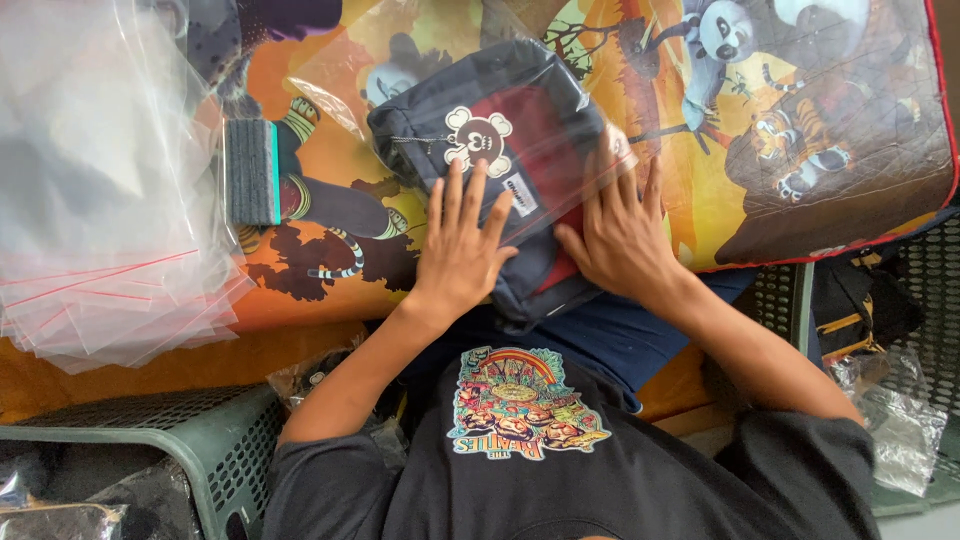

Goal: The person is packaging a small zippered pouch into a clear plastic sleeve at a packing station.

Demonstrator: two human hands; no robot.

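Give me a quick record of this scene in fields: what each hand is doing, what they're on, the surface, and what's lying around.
left hand: flat, fingers spread, pressing on the bag
right hand: flat on the bag's right side
bag: dark blue and red, inside a clear plastic sleeve
surface: cartoon mat, orange with animal figures
left of bag: stack of plastic bags, grey eraser block
below: green baskets

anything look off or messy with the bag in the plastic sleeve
Nothing damaged. The navy and red bag lies tilted inside its clear plastic sleeve, lower end uncovered near the left hand and right hand, both pressing flat on it.
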